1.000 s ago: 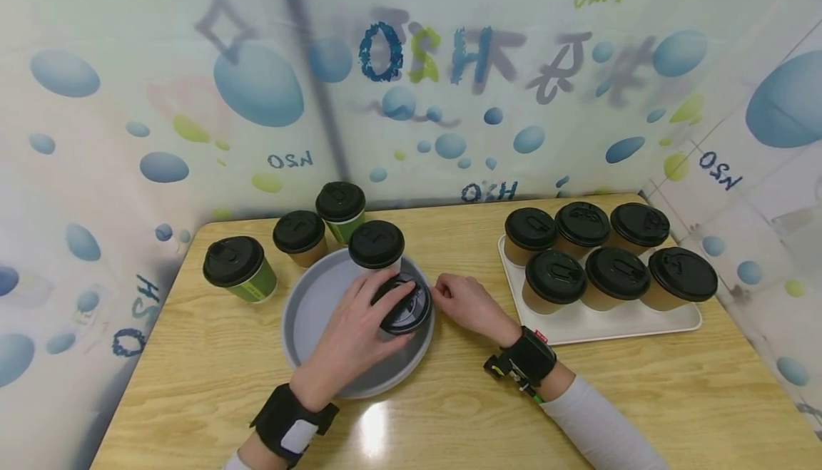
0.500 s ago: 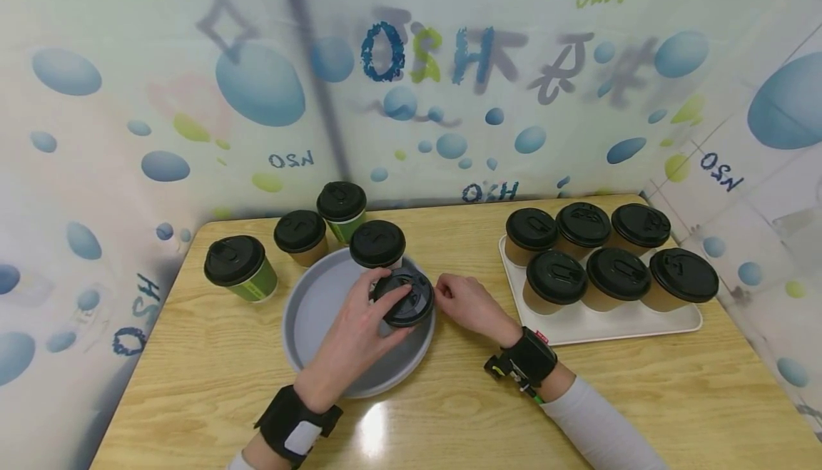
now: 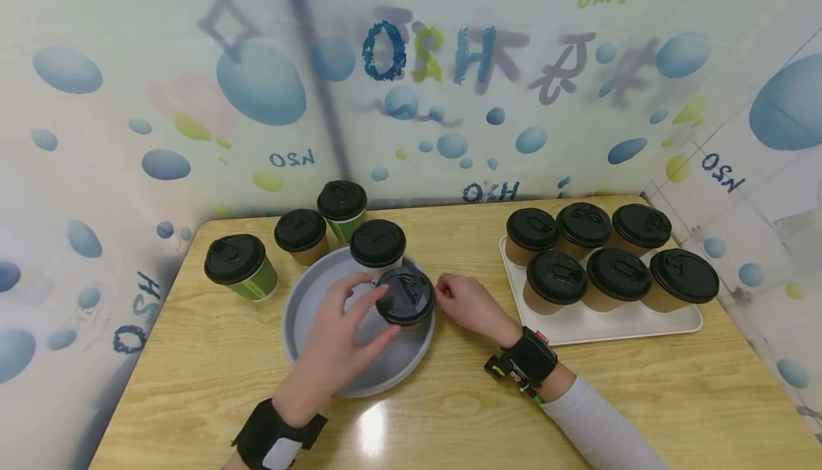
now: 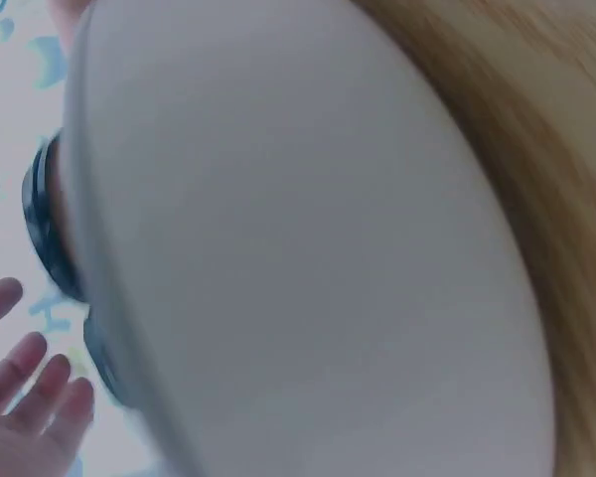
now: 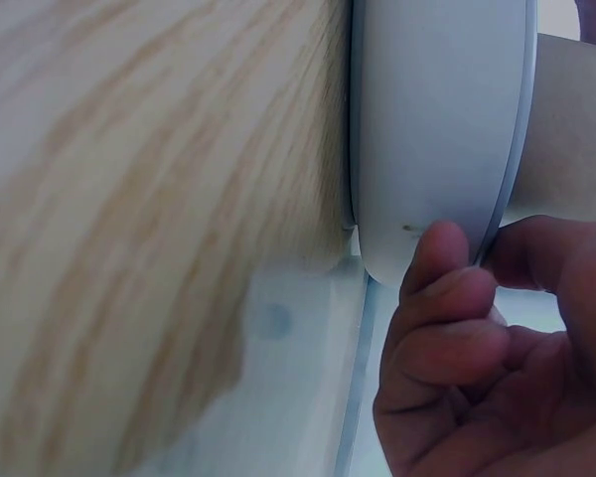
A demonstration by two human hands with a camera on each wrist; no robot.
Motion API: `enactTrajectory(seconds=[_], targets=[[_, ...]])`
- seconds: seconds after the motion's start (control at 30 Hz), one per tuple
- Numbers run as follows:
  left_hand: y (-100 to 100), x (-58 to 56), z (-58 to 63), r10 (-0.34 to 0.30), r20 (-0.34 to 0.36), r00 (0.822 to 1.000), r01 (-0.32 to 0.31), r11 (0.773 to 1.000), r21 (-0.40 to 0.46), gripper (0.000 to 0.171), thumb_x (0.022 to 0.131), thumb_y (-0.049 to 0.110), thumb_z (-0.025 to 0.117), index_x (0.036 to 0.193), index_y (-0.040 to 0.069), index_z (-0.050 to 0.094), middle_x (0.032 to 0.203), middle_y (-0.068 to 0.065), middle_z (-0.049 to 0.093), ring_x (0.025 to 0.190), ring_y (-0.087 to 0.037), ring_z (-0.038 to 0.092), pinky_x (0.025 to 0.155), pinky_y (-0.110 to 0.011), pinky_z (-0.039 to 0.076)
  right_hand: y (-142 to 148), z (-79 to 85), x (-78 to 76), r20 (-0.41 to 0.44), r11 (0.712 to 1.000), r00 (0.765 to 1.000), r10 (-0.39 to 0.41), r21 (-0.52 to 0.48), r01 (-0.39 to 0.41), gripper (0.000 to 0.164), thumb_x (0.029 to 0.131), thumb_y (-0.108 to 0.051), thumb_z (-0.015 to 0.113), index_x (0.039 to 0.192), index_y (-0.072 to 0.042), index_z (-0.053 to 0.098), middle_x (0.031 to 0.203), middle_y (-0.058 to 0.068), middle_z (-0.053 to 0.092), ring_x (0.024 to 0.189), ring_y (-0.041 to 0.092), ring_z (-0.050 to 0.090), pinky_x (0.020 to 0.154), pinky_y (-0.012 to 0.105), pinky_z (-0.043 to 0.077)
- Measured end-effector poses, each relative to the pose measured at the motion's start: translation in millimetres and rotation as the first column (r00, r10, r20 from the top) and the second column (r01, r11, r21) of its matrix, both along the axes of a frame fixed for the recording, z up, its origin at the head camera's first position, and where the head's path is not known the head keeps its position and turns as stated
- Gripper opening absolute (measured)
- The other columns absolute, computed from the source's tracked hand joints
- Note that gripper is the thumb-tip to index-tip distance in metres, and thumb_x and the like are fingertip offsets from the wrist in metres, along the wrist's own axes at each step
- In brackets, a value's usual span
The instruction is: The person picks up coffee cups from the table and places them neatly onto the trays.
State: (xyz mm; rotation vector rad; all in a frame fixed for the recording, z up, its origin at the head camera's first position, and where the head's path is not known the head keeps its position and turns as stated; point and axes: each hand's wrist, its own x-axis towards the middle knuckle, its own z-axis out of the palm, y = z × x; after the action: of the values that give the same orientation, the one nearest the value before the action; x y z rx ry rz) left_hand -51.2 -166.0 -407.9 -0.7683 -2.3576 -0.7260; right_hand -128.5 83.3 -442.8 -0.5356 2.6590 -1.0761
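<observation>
A round grey tray (image 3: 302, 356) stands on the table, with two black-lidded paper cups on its right half. Nearest my left hand (image 3: 337, 345) is the front cup (image 3: 406, 295), which has a brown body; behind it is a white-bodied cup (image 3: 377, 243). The left hand hovers over the tray, thumb and fingers spread beside the front cup's lid; whether a fingertip touches it I cannot tell. My right hand (image 3: 469, 304) pinches the tray's right rim. In the right wrist view, its curled fingers (image 5: 447, 348) and thumb meet at that rim.
Left of and behind the tray stand a green cup (image 3: 250, 277), a brown cup (image 3: 302, 236) and another green cup (image 3: 343, 210). A white rectangular tray (image 3: 616, 327) on the right holds several brown cups with black lids. A patterned curtain (image 3: 411, 128) hangs behind the table.
My left hand has let go of the front cup and drawn back left, its fingers spreading. That cup's lid now sits level and slightly further back. The right hand has stayed at the rim.
</observation>
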Motion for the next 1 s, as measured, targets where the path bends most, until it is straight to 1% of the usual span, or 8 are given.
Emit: enactTrajectory(seconds=[0.1,0.23,0.33,0.57,0.67,0.73,0.9,1.0], targets=[[-16,-3.2,9.2,0.034,-0.073,0.997,-0.027,0.996,0.090,0.055,0.103,0.053,0.056,0.127,0.005,0.068,0.130,-0.022,0.058,0.116,-0.040,0.057,0.089,-0.047,0.049,0,-0.1,-0.1,-0.011,1.000,1.000,-0.003,0.009,0.003,0.021,0.104,-0.014,0.059,0.083,-0.013,0.062,0.068,-0.004,0.052,0.058,0.011,0.047,0.056,0.025,0.033],[-43,-15.0,24.4,0.126,-0.151,0.980,-0.092,0.973,0.214,0.052,0.102,0.046,0.062,0.123,-0.001,0.069,0.129,-0.027,0.058,0.113,-0.044,0.056,0.093,-0.036,0.043,1,-0.5,-0.2,-0.015,1.000,1.000,-0.010,0.008,0.010,0.022,0.104,-0.013,0.058,0.082,-0.013,0.062,0.067,-0.004,0.053,0.058,0.011,0.048,0.056,0.026,0.035],[-68,-23.4,29.6,0.231,-0.149,0.961,-0.182,0.941,0.284,0.055,0.100,0.046,0.064,0.123,-0.004,0.068,0.133,-0.030,0.053,0.118,-0.047,0.051,0.100,-0.029,0.039,1,-0.3,0.1,-0.004,1.000,1.000,-0.009,0.003,0.009,0.022,0.104,-0.013,0.058,0.082,-0.013,0.062,0.067,-0.004,0.054,0.059,0.011,0.048,0.056,0.026,0.035],[-122,-35.3,23.1,0.405,-0.122,0.906,-0.337,0.866,0.370,0.072,0.091,0.050,0.070,0.135,-0.004,0.057,0.146,-0.033,0.040,0.143,-0.042,0.032,0.118,-0.055,0.028,1,0.1,0.3,-0.001,1.000,1.000,-0.004,0.002,0.004,0.023,0.105,-0.015,0.058,0.082,-0.013,0.062,0.067,-0.004,0.054,0.058,0.011,0.048,0.056,0.026,0.035],[-136,-38.2,20.3,0.435,-0.020,0.900,-0.402,0.848,0.347,0.085,0.088,0.054,0.073,0.148,0.001,0.046,0.156,-0.030,0.030,0.151,-0.039,0.021,0.120,-0.062,0.022,1,0.8,0.0,-0.004,1.000,1.000,-0.009,-0.001,0.009,0.023,0.105,-0.015,0.058,0.082,-0.013,0.061,0.067,-0.004,0.054,0.058,0.011,0.048,0.056,0.026,0.034],[-142,-38.5,17.5,0.454,0.103,0.885,-0.462,0.830,0.314,0.094,0.085,0.051,0.078,0.157,0.005,0.037,0.163,-0.026,0.021,0.153,-0.038,0.017,0.118,-0.065,0.023,1,0.8,-0.1,-0.005,1.000,1.000,-0.010,-0.002,0.010,0.023,0.104,-0.014,0.058,0.082,-0.013,0.061,0.067,-0.004,0.053,0.058,0.011,0.048,0.056,0.026,0.034],[-152,-38.0,6.3,0.489,0.391,0.780,-0.588,0.787,0.189,0.118,0.081,0.035,0.088,0.167,0.011,0.011,0.172,-0.016,0.001,0.157,-0.036,0.006,0.118,-0.066,0.022,1,-0.2,0.5,-0.004,1.000,1.000,-0.003,-0.004,0.003,0.023,0.105,-0.014,0.058,0.082,-0.013,0.062,0.067,-0.004,0.053,0.058,0.011,0.047,0.056,0.026,0.035],[-156,-39.7,0.1,0.485,0.450,0.750,-0.605,0.778,0.169,0.124,0.080,0.030,0.090,0.167,0.011,0.003,0.172,-0.017,0.001,0.157,-0.035,0.005,0.122,-0.062,0.017,0,-0.3,0.4,-0.007,1.000,1.000,-0.001,-0.001,0.001,0.023,0.105,-0.014,0.058,0.082,-0.013,0.062,0.067,-0.004,0.053,0.058,0.011,0.047,0.056,0.026,0.035]])
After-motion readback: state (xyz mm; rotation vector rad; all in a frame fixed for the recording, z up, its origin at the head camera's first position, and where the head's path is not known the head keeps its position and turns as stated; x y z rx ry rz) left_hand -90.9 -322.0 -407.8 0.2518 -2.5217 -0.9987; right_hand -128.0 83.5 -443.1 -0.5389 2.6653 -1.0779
